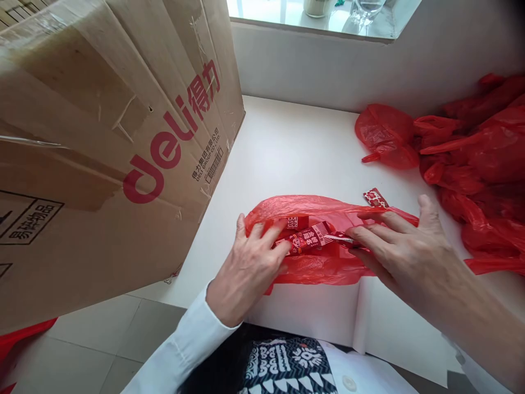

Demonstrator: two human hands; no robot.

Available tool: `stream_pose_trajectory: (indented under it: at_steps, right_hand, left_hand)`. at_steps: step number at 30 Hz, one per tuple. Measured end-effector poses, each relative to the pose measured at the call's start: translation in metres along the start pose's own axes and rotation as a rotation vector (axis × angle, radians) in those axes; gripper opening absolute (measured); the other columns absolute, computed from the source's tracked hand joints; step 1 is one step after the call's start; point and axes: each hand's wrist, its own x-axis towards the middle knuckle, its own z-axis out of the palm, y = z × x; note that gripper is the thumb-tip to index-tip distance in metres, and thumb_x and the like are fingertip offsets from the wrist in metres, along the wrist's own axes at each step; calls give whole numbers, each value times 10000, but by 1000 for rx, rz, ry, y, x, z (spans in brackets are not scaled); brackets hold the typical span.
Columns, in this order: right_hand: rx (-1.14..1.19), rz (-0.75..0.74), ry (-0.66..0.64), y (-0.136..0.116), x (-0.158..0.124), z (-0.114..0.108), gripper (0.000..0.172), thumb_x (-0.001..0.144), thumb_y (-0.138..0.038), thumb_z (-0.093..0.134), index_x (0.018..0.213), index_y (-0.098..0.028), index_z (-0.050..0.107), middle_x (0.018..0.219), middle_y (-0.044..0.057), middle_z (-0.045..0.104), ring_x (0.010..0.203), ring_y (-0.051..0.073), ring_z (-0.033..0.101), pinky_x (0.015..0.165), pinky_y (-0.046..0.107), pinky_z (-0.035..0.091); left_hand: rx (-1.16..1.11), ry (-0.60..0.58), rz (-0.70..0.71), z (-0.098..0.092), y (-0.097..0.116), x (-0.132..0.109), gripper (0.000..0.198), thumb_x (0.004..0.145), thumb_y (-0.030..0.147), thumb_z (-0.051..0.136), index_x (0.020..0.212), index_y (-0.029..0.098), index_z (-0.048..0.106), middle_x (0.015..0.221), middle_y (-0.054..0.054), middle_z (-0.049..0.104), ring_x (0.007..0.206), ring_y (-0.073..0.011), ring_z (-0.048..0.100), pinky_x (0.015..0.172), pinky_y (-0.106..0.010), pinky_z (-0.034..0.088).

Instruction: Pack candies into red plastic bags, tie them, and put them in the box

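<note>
A red plastic bag (315, 273) lies on the white table with its mouth spread toward me. Inside is a red printed packet (307, 239) with white lettering, and a smaller red piece with a square code (297, 222) shows behind it. My left hand (250, 268) reaches into the bag's left side, its fingers closed over the packet's left end. At the right, my right hand (402, 241) pinches a small dark red packet with a pale edge (346, 238). Its thumb tip is partly hidden. Just behind the bag's rim lies a red-and-white patterned packet (374, 197).
A large cardboard box (164, 126) stands at the left. Several filled red plastic bags (484, 148) are heaped at the right, with one knotted bag (388, 137) near the wall. Above is a window sill (279, 12) with glass vessels on it.
</note>
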Motion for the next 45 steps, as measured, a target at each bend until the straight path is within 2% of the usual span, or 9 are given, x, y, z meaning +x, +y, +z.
stream_pose_trajectory:
  at_steps: [3,6,10,14,20,24,28,36,45]
  right_hand:
    - [22,-84,-3,1,-5,5,263,788,-1,440,847,-181,623,765,29,663,906,263,571,1031,696,102]
    - [90,-172,8,-5,-9,11,290,765,13,413,720,-195,609,737,17,658,945,271,569,1037,692,59]
    - [142,-164,-25,-12,-13,17,322,750,49,403,646,-197,583,612,-8,584,861,216,567,1076,656,60]
    - [124,-155,-59,-11,-18,22,334,735,63,394,665,-202,585,610,-5,559,849,208,558,1073,680,22]
    - [138,-130,-92,-11,-23,24,357,692,49,424,753,-230,637,761,24,632,931,248,548,1028,725,72]
    - [83,-92,-134,-13,-25,23,356,653,62,431,739,-225,623,771,20,626,885,227,545,1041,715,87]
    - [85,-81,-138,-11,-26,22,361,627,69,438,734,-228,615,754,14,621,852,229,540,1033,719,87]
    - [33,-68,-154,-11,-25,16,346,745,89,363,692,-196,553,680,15,599,903,220,547,1051,697,90]
    - [25,-31,-20,-12,-13,4,303,742,54,396,672,-170,588,558,-6,538,721,207,534,1055,662,135]
  left_hand:
    - [-5,35,18,14,10,9,224,937,112,435,958,205,638,1144,-52,657,1162,-312,544,1003,-693,353]
    - [-6,64,14,29,16,19,154,934,191,481,915,187,634,1010,-65,676,1199,-334,514,994,-715,349]
    - [27,66,28,41,14,27,92,893,156,531,863,154,617,881,-63,672,996,-285,604,989,-685,383]
    - [66,93,-28,40,6,28,212,901,57,433,818,138,610,750,-55,646,809,-221,611,993,-616,411]
    - [13,59,154,38,3,29,184,928,175,472,1018,250,614,1106,-53,637,1113,-259,540,1002,-566,414]
    - [20,38,203,42,3,29,294,912,123,466,1079,319,609,1234,-52,584,1104,-273,541,979,-601,409]
    - [47,74,103,45,1,31,391,914,66,401,1222,264,536,1181,-92,611,1063,-279,558,971,-630,394]
    - [27,133,-31,47,1,37,385,867,19,387,1181,148,570,978,-107,652,940,-259,583,869,-475,474]
    - [-56,41,132,28,-2,22,238,903,89,457,851,183,669,917,-76,649,981,-252,557,912,-492,472]
